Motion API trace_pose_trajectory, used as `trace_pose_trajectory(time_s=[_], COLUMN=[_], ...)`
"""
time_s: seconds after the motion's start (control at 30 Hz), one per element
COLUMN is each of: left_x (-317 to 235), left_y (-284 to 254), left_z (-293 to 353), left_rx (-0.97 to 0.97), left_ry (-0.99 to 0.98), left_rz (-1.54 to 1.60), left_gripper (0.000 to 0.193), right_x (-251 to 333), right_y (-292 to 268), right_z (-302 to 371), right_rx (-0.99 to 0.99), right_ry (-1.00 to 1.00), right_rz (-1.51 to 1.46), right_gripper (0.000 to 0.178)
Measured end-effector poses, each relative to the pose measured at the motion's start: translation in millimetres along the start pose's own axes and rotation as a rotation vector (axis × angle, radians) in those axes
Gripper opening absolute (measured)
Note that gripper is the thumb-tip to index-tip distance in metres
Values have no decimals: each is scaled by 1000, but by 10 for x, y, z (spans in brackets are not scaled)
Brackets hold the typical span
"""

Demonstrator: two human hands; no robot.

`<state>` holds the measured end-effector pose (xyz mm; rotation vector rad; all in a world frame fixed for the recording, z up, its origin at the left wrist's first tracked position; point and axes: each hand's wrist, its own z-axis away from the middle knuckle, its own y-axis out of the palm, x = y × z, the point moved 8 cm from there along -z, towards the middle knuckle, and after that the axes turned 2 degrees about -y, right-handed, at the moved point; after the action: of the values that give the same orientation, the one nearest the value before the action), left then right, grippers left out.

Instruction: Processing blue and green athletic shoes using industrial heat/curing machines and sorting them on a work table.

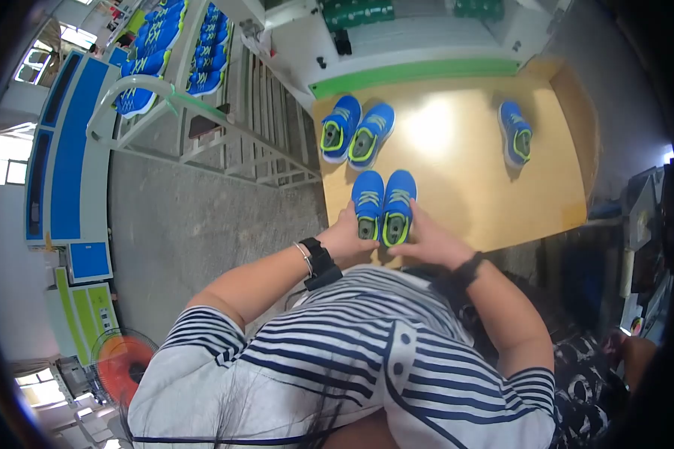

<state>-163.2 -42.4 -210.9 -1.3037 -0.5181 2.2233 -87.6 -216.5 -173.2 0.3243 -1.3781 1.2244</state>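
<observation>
Two blue sneakers with lime-green collar linings and grey laces are held side by side at the near edge of the tabletop, toes pointing away from me. My left hand (346, 233) grips the left sneaker (367, 196) along its outer side and heel. Around the heel and outer side of the right sneaker (399, 196) my right hand (436, 238) is closed. Dark shoe lasts or inserts seem to show inside the openings. Just beyond them stand two more blue sneakers, the outer one (339, 120) and its neighbour (376, 123), close together.
The light wooden tabletop (457, 202) carries a single blue sneaker (514, 127) at the far right. A white machine with a green strip (419, 77) borders the far side. On the left, a metal rack (202, 135) holds several blue shoes. An orange fan (123, 367) stands lower left.
</observation>
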Motion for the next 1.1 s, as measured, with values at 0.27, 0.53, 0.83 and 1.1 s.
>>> trace_pose_trajectory(time_s=[0.27,0.53,0.83,1.1], left_x=[-441,-2025,-2252,-2063], left_y=[-269,-1785,-3395,-2887], left_z=[-267,-854,-2390,-1387], left_rx=[80,101,-799,-691], left_ry=[-35,78,101,661], left_rz=[406,1140,209,-112], left_gripper=[86,33,85,59], right_x=[-449,373,926,429], right_y=[-478,-2570,-4209,-3905], right_z=[-135,-414,-2269,-1554], right_rx=[-311,-932,-1094,-781], right_ry=[207,-261,-161,-104], right_rz=[-357,-343,404,10], right_gripper=[80,59,60,68])
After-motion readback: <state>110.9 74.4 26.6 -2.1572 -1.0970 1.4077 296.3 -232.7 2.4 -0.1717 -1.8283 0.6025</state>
